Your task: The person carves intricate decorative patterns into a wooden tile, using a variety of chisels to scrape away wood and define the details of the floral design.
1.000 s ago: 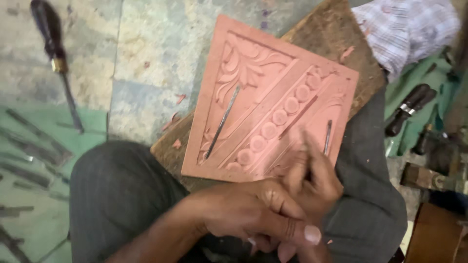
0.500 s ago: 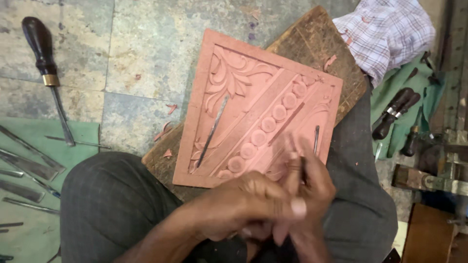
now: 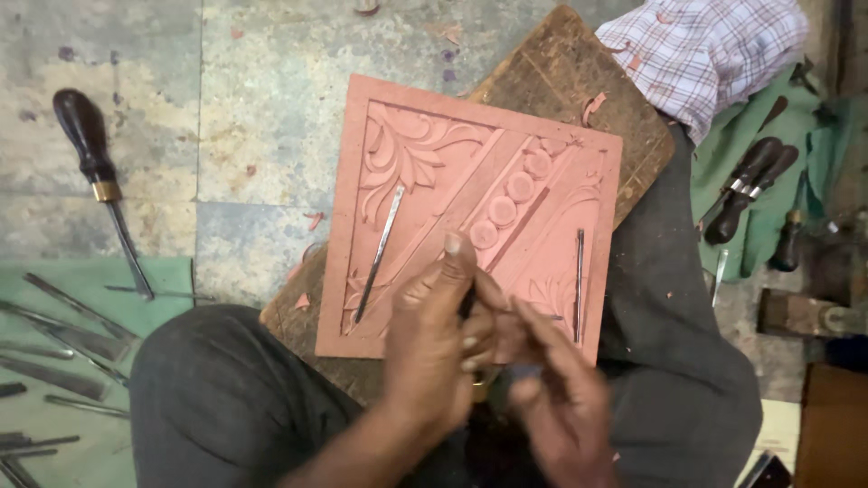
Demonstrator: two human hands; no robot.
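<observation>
A square terracotta-coloured carved panel [image 3: 425, 181] with leaf and disc relief lies tilted on a worn wooden board [image 3: 565, 77] across my lap. My left hand [image 3: 434, 343] and my right hand [image 3: 561, 398] meet over the panel's near edge. The left hand is closed around a thin dark carving tool [image 3: 467, 301], whose tip touches the panel; the right hand's fingers pinch at the same tool. Two slim metal tools rest on the panel, one [image 3: 380, 253] on the left groove, one [image 3: 580, 285] near the right edge.
A dark-handled chisel [image 3: 99, 181] lies on the stone floor at left. Several thin metal tools [image 3: 63, 352] rest on green cloth at lower left. More dark-handled tools [image 3: 746, 190] lie on green cloth at right, beside a checked cloth [image 3: 705, 50].
The view has shifted, so the panel sits more central. My hands have moved from the panel's lower right to the middle of its near edge, still closed together.
</observation>
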